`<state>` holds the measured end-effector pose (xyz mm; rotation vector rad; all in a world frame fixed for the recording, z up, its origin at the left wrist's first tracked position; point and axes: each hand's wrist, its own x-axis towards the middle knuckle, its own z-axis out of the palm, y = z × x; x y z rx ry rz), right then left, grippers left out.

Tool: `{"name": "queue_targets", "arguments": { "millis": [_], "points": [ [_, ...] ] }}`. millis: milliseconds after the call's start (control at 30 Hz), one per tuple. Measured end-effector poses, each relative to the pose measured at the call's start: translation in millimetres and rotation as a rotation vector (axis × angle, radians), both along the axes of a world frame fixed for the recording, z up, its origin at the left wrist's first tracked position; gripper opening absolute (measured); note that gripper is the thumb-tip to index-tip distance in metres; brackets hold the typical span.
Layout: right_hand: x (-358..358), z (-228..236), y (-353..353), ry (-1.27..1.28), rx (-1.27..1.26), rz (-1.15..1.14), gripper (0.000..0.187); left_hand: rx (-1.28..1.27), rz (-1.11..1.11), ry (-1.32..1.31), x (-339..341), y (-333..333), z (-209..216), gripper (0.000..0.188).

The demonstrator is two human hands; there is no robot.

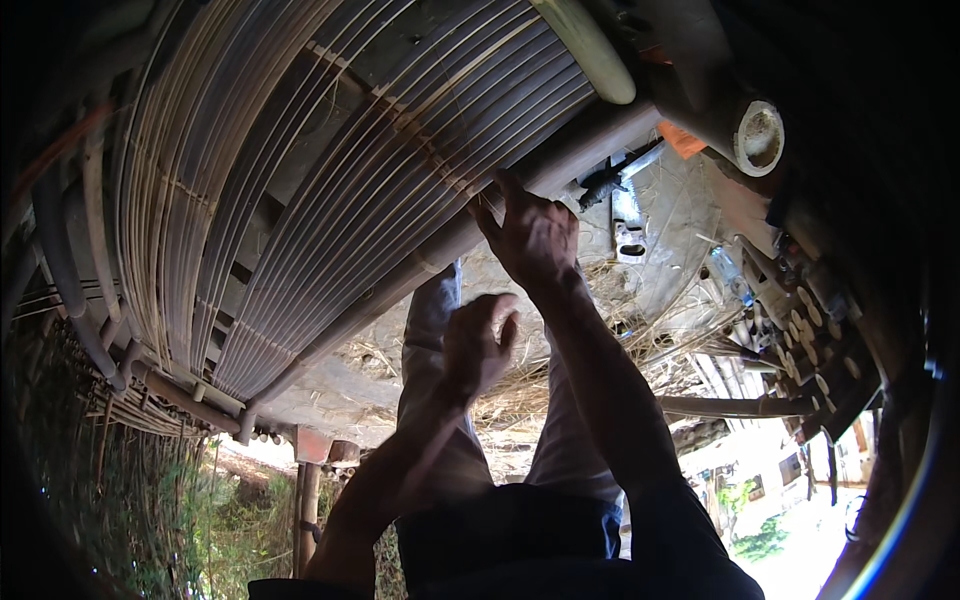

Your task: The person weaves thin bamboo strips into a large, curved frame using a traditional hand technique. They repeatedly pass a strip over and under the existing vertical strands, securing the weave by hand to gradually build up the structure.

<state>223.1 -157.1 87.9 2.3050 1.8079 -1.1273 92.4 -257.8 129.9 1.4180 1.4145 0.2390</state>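
A slatted bamboo panel (345, 215) is seen from above, tilted across the upper left and middle of the view. Its long axis is laid diagonally, from lower left to upper right, and its thin slats run the same way, bent toward the left by the lens. The near edge is bordered by a thick pole (440, 252), and the slats are crossed by a narrow binding (420, 135) that reaches down to this pole.

The right hand (530, 232) is placed at the near edge, where the binding meets the pole. Index finger and thumb are pointed at the slats with a small gap between them; whether anything is pinched in this grip cannot be told. The left hand (480, 345) is blurred and set below the pole, clear of the panel, its grip loosely curled with thumb and fingers apart.

The panel's upper right corner is overlapped by a pale, round-ended pole (590, 50). Beside it lies a thick cut bamboo tube (760, 138), its hollow end turned outward. On the straw-strewn floor (665, 285), a saw-like tool (630, 240) and a clear bottle (733, 275) are seen, near stacked cut poles (805, 330). Any markings on the tool and bottle are too small to be made out.
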Motion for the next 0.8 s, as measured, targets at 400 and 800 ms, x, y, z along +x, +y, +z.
{"name": "queue_targets", "arguments": {
  "millis": [400, 800],
  "points": [
    [193.4, 49.6, -255.5, -0.531, -0.516, -0.086, 0.017, 0.668, -0.394, 0.338, -51.3, 175.5, -57.7, 0.051],
    [94.5, 36.4, -208.5, 0.201, -0.237, -0.574, 0.034, 0.597, -0.381, 0.267, -34.6, 194.7, -65.6, 0.057]
  ]
}}
